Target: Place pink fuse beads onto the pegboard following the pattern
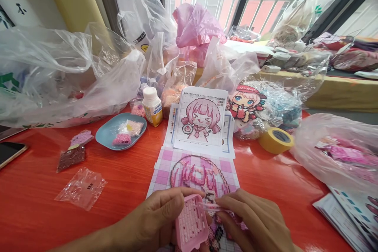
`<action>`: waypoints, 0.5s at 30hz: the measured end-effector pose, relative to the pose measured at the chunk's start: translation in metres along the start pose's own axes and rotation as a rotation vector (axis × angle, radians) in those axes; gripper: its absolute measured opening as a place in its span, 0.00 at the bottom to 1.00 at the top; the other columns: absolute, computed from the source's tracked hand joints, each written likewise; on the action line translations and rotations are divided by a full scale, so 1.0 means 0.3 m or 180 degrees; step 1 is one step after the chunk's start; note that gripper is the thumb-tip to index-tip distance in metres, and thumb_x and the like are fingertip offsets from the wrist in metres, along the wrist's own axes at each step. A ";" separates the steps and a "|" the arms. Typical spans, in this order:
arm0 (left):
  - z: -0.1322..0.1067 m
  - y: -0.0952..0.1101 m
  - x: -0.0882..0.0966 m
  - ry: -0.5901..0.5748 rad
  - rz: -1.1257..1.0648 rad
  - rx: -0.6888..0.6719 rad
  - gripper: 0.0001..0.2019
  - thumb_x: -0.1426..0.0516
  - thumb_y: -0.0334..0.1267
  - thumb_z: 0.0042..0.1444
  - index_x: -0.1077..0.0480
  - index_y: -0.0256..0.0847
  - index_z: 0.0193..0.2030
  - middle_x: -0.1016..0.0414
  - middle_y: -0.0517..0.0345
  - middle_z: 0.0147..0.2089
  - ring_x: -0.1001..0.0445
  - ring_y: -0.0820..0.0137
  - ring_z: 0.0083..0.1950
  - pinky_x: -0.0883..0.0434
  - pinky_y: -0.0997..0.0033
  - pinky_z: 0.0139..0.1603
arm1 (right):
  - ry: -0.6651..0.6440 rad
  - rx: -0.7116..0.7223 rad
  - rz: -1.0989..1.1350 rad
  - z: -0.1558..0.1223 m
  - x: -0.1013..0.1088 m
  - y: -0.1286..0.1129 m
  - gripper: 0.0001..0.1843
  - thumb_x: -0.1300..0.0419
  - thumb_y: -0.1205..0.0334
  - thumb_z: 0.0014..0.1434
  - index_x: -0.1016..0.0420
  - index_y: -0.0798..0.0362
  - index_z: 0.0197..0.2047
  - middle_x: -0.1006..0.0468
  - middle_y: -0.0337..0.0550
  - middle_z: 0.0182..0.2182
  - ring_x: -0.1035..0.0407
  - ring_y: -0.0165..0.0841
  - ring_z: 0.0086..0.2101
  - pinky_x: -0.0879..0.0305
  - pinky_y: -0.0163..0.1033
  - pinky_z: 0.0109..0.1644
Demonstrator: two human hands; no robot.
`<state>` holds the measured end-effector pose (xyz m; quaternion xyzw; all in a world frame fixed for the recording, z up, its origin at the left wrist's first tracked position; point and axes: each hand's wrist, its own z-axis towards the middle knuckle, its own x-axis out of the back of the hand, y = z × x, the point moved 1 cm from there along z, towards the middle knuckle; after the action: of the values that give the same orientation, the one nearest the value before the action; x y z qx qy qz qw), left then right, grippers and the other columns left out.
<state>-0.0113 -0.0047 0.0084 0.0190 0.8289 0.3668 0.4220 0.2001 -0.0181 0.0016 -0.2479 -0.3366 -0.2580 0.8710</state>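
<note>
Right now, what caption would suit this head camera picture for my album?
Left hand holds a pink bead tray while right hand works tweezers over a bead picture.

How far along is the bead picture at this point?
Done: much of the pink-haired head is filled in on the bead board, matching the printed pattern above it. In hand: the left hand holds a pink bead tray, and the right hand holds tweezers at the tray's top edge. Left: the board's corners show bare grid; its lower part is hidden behind the hands.
</note>
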 end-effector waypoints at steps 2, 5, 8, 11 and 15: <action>-0.001 0.003 -0.002 -0.0014 -0.0028 -0.0002 0.22 0.40 0.49 0.55 0.29 0.37 0.52 0.21 0.45 0.47 0.21 0.66 0.45 0.30 0.66 0.49 | 0.0004 0.0003 -0.0021 0.002 0.002 0.000 0.04 0.49 0.65 0.66 0.33 0.53 0.42 0.24 0.38 0.24 0.31 0.24 0.23 0.36 0.28 0.26; -0.002 0.004 -0.002 -0.0043 -0.0025 -0.0024 0.22 0.40 0.49 0.55 0.29 0.38 0.52 0.20 0.45 0.46 0.21 0.66 0.45 0.30 0.65 0.50 | 0.0000 0.0001 -0.0022 0.000 0.000 0.000 0.05 0.49 0.65 0.67 0.34 0.53 0.42 0.24 0.37 0.25 0.31 0.24 0.23 0.36 0.28 0.26; -0.001 0.000 0.000 -0.0037 -0.0002 -0.0020 0.22 0.40 0.49 0.56 0.29 0.37 0.53 0.20 0.45 0.46 0.21 0.66 0.44 0.30 0.65 0.50 | 0.0043 0.0017 -0.0010 -0.002 -0.004 -0.001 0.04 0.49 0.65 0.66 0.34 0.53 0.42 0.24 0.37 0.25 0.32 0.24 0.23 0.36 0.28 0.26; -0.002 -0.002 0.002 0.0020 0.0012 -0.0005 0.23 0.39 0.49 0.55 0.29 0.37 0.53 0.20 0.44 0.47 0.21 0.66 0.43 0.29 0.65 0.48 | 0.0072 0.0074 -0.0077 0.003 -0.004 -0.001 0.04 0.48 0.67 0.65 0.33 0.54 0.41 0.24 0.38 0.25 0.33 0.24 0.22 0.36 0.28 0.26; -0.004 0.002 -0.002 0.0110 0.0019 -0.0017 0.24 0.39 0.50 0.54 0.29 0.37 0.53 0.20 0.46 0.47 0.22 0.65 0.47 0.31 0.66 0.50 | 0.0037 0.0141 -0.0260 0.010 0.002 -0.001 0.06 0.50 0.69 0.66 0.33 0.54 0.41 0.24 0.39 0.26 0.32 0.25 0.24 0.35 0.29 0.27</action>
<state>-0.0120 -0.0052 0.0096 0.0140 0.8350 0.3706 0.4065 0.1989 -0.0166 0.0042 -0.2132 -0.3471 -0.2873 0.8669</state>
